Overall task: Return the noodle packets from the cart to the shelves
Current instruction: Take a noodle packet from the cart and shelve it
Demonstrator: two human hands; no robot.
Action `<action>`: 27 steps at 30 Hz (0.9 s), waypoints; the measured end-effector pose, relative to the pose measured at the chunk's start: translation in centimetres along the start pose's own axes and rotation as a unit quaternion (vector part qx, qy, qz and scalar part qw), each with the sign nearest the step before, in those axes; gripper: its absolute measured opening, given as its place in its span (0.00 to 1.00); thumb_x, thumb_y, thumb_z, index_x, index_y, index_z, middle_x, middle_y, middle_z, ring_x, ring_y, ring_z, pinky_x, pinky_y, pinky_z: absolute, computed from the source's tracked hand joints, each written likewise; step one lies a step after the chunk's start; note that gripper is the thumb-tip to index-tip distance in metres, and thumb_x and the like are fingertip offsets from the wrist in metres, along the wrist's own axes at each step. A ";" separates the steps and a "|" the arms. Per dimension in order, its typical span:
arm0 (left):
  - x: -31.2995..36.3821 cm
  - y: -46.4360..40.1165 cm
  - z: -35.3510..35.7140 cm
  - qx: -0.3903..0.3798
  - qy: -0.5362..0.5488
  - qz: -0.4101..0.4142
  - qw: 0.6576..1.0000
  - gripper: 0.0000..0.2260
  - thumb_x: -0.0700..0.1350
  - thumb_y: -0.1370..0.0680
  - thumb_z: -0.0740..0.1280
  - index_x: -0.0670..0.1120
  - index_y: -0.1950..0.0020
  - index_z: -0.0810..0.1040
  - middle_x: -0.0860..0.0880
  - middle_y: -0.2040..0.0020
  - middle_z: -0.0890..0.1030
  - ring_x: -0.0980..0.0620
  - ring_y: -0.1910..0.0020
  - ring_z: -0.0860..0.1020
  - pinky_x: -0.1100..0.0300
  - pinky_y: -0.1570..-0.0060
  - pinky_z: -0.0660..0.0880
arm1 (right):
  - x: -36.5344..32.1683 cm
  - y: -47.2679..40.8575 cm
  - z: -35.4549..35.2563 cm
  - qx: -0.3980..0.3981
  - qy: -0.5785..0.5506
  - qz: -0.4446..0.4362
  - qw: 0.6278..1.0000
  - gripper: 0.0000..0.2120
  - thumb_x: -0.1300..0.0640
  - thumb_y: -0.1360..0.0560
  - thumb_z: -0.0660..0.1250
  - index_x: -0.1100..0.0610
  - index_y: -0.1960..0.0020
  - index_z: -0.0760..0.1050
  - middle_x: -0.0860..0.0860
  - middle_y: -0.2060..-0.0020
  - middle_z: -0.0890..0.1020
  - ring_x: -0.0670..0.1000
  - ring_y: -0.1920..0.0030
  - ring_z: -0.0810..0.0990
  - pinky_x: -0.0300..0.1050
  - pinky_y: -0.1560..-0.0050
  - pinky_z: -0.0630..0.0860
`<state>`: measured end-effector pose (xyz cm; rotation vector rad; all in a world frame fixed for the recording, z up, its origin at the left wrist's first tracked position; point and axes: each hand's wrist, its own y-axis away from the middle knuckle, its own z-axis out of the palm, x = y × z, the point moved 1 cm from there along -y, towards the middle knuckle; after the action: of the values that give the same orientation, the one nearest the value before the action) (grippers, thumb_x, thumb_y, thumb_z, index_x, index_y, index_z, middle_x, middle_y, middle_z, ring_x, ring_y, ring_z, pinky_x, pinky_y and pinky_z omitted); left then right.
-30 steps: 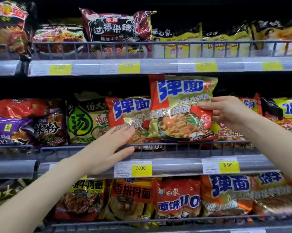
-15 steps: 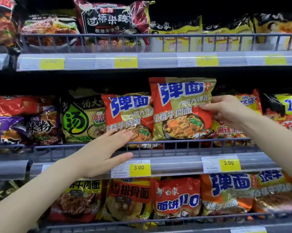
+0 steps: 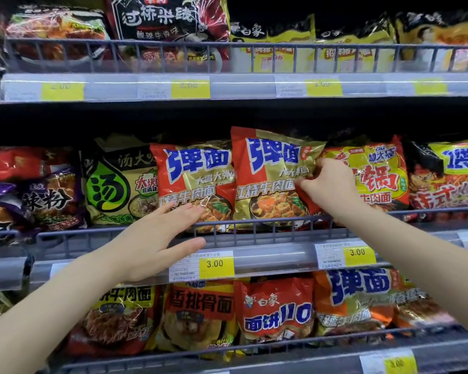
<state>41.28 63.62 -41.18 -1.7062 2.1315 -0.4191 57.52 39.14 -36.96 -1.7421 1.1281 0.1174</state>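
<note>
A red-and-gold noodle packet (image 3: 270, 174) with blue characters stands upright on the middle shelf, behind the wire rail (image 3: 254, 225). My right hand (image 3: 327, 184) grips its right edge, fingers curled into the crumpled wrapper. A matching packet (image 3: 195, 182) stands just to its left. My left hand (image 3: 160, 238) is flat with straight fingers, its fingertips touching the lower front of that left packet at the rail. The cart is out of view.
Three shelves are packed with noodle packets: a green-and-gold one (image 3: 119, 184) left of the pair, a yellow-and-red one (image 3: 373, 174) to the right. Yellow price tags (image 3: 216, 264) line the shelf edges. The upper shelf rail (image 3: 227, 47) runs overhead.
My right hand has lowered the packet behind the rail and pushed it back beside the matching one, curling tighter on its edge. My left hand stayed at the left packet.
</note>
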 end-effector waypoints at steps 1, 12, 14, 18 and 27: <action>0.0 0.0 0.0 -0.001 -0.001 -0.001 1.000 0.43 0.76 0.36 0.32 0.58 0.26 0.49 0.68 0.33 0.45 0.85 0.46 0.29 0.84 0.46 0.28 | -0.1 0.3 0.1 0.019 0.009 -0.009 1.000 0.13 0.55 0.28 0.71 0.61 0.48 0.75 0.54 0.55 0.79 0.50 0.60 0.74 0.36 0.69 0.65; -0.6 -0.3 0.4 0.004 -0.010 -0.007 1.000 0.41 0.75 0.34 0.33 0.59 0.25 0.50 0.66 0.29 0.49 0.72 0.33 0.41 0.81 0.40 0.30 | -2.5 2.4 -0.4 -0.060 0.231 -0.286 0.928 0.39 0.48 0.25 0.67 0.52 0.23 0.48 0.54 0.22 0.49 0.58 0.23 0.47 0.55 0.25 0.44; -0.6 -0.2 0.4 0.005 -0.008 -0.007 1.000 0.41 0.75 0.34 0.34 0.59 0.25 0.50 0.66 0.29 0.49 0.72 0.33 0.40 0.80 0.40 0.30 | -2.9 2.0 -0.1 -0.120 0.258 -0.271 0.920 0.44 0.44 0.27 0.67 0.48 0.23 0.43 0.53 0.22 0.43 0.57 0.23 0.42 0.56 0.26 0.41; -0.5 -0.2 0.4 0.008 -0.005 -0.003 1.000 0.40 0.74 0.33 0.34 0.59 0.25 0.50 0.66 0.31 0.47 0.81 0.40 0.32 0.81 0.42 0.29 | -3.6 1.0 -0.1 -0.186 0.277 -0.236 0.913 0.52 0.42 0.32 0.71 0.46 0.23 0.37 0.52 0.23 0.40 0.57 0.23 0.41 0.58 0.26 0.40; -0.7 -0.3 0.5 0.004 -0.017 -0.012 1.000 0.39 0.74 0.32 0.35 0.59 0.25 0.50 0.66 0.29 0.48 0.70 0.31 0.42 0.81 0.41 0.30 | -4.1 -0.2 1.2 -0.216 0.300 -0.194 0.909 0.57 0.45 0.35 0.75 0.47 0.23 0.36 0.51 0.23 0.41 0.58 0.23 0.42 0.61 0.25 0.41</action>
<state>41.91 64.26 -41.43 -1.7239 2.0859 -0.4016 55.89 42.64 -35.21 -2.4719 1.2089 -0.4810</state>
